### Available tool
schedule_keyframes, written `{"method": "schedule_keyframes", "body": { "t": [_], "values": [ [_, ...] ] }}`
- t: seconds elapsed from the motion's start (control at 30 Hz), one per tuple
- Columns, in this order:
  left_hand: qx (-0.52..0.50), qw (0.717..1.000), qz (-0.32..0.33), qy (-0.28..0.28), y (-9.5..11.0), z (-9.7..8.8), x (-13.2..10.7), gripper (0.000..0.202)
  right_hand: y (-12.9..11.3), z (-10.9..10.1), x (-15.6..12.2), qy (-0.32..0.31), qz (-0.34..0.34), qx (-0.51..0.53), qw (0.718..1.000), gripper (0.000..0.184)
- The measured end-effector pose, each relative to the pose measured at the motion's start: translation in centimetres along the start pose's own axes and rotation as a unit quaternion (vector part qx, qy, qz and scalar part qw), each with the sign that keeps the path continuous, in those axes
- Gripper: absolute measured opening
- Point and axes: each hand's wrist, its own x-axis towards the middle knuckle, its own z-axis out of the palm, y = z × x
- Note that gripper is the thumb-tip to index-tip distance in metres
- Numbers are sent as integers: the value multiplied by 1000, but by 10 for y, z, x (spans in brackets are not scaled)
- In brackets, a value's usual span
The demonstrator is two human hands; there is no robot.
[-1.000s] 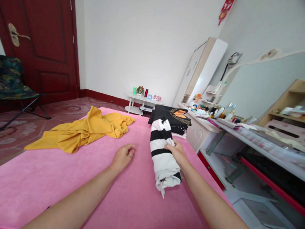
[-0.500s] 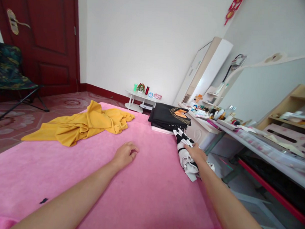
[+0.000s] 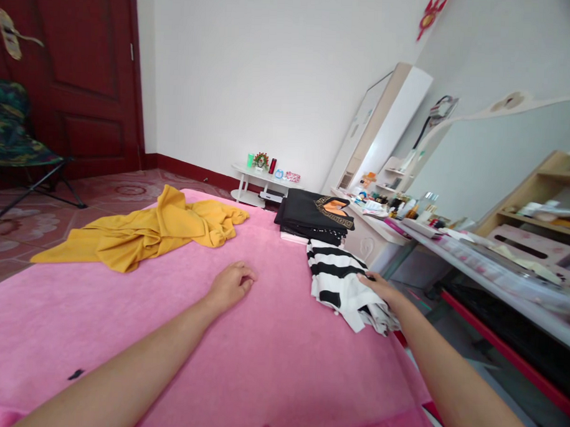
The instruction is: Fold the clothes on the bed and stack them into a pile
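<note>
My left hand point(image 3: 231, 286) rests on the pink bed cover point(image 3: 242, 361) with its fingers loosely curled together and nothing in them. At the bed's right edge lies a black-and-white striped top point(image 3: 341, 278), its upper part spread flat and its lower end bunched. My right hand point(image 3: 382, 290) grips the right side of this top, with the fingertips partly hidden in the cloth. Just beyond the top sits a stack of folded dark clothes point(image 3: 308, 208), the uppermost black with a gold-patterned neckline. Further left, a crumpled yellow garment point(image 3: 144, 233) lies across the cover.
A dressing table point(image 3: 382, 229) crowded with bottles and a long side table point(image 3: 479, 264) stand along the right. Past the bed's far end is a small white shelf point(image 3: 253, 173). On the left are a folding chair point(image 3: 20, 148) and a red door point(image 3: 84, 63).
The striped top, bunched under my right hand before, now lies more spread out on the bed. My right hand has shifted slightly right; my left hand has hardly moved.
</note>
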Motion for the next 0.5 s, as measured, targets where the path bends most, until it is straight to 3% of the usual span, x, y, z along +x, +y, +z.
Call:
{"method": "schedule_keyframes", "body": {
  "t": [0.13, 0.3, 0.37, 0.5],
  "values": [
    [-2, 1000, 2, -5, -1, 1, 0, 20, 3, -2, 3, 50, 16, -59, 997, 55],
    [-1, 1000, 4, -7, -1, 1, 1, 20, -11, 2, 8, 184, 13, -114, 976, 48],
    [-1, 1000, 6, -7, -1, 0, 1, 20, -6, 10, 11, 177, 13, -110, 978, 49],
    [-1, 1000, 3, -4, 0, 0, 0, 19, 12, 16, 21, 90, -17, -109, 990, 49]
  ]
}}
